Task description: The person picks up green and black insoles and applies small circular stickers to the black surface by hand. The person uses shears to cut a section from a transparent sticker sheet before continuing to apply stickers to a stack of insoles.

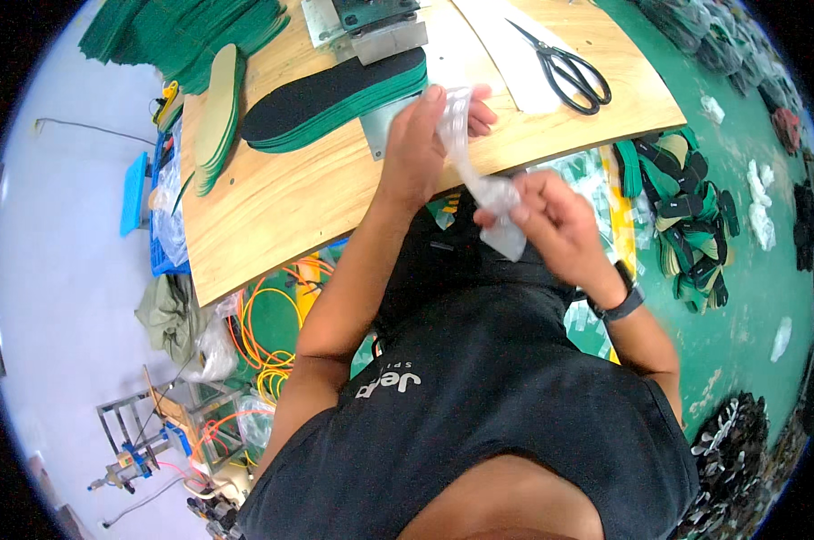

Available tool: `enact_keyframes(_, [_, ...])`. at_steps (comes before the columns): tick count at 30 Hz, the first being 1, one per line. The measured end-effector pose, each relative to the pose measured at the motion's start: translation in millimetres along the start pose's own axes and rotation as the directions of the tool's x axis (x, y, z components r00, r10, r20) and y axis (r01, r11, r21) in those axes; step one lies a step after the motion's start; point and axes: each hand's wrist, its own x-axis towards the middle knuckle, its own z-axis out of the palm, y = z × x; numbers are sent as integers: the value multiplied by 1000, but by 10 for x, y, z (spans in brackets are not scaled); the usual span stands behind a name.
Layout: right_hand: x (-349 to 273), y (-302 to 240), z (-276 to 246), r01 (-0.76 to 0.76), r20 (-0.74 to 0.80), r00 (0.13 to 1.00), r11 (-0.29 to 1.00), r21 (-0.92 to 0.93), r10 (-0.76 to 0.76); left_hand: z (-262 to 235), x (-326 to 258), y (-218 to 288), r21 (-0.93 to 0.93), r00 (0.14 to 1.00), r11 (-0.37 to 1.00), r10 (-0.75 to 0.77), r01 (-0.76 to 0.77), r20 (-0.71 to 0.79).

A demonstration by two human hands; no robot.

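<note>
Head view — pale strip (458, 135) in both hands

Left hand (416, 144): holds the strip's upper part between thumb and fingers; rows of whitish patches show on it. Right hand (556, 225): closed on the lower part, blurred, tail hanging below. Strip crosses the near edge of the wooden table (263, 216) as seen from above. Just left of the left hand — a stack of black-topped green insoles (335, 99). Black-handled scissors (548, 54) lie farther right, partly over a white sheet (492, 45).
</note>
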Motion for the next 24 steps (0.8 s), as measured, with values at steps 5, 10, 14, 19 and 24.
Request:
enact_keyframes(5, [-90,184,-167,282,112,959,898,-338,-260,16,-142,277,118,934,970,235,-210,-269])
enact_keyframes(10, [577,57,310,260,37,964,896,-360,-264,116,-377,339,232,913,948,283,-219,-295])
enact_keyframes(14, [536,100,507,262,132,961,951,-165,-243,-117,-321,646,315,907,923,314,-222,-281])
enact_keyframes(19, [781,76,635,58,142,988,998,-6,-56,-356,-334,753,383,875,885,387,-264,-290])
enact_keyframes(24, [1148,156,793,0,93,996,997,78,-7,-666,-156,951,623,868,781,343,-52,-358])
